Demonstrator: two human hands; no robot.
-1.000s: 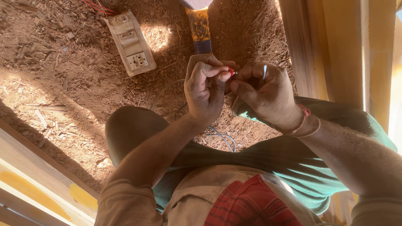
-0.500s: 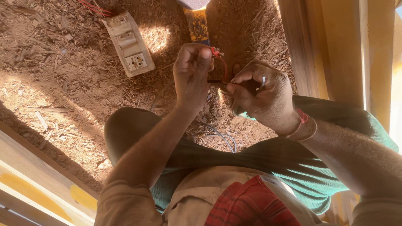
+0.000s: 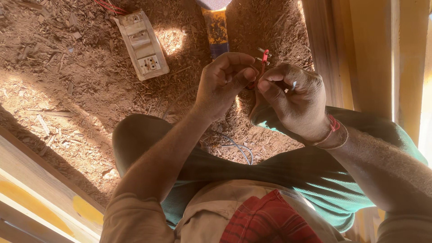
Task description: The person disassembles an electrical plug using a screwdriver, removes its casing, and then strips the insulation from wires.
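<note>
At frame centre we see the left hand (image 3: 225,85) and right hand (image 3: 294,101) close together, fingers pinching a thin red wire (image 3: 264,59) with bare metal tips. Below lies loose, reddish, chip-strewn soil (image 3: 81,90). A cream rectangular switch plate (image 3: 141,45) lies upper left; a worn yellow handle (image 3: 217,27) lies at top centre.

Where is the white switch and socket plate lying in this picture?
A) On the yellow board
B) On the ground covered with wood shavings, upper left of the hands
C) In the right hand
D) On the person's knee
B: the switch and socket plate lies flat on the shavings-strewn ground, apart from both hands.
</note>
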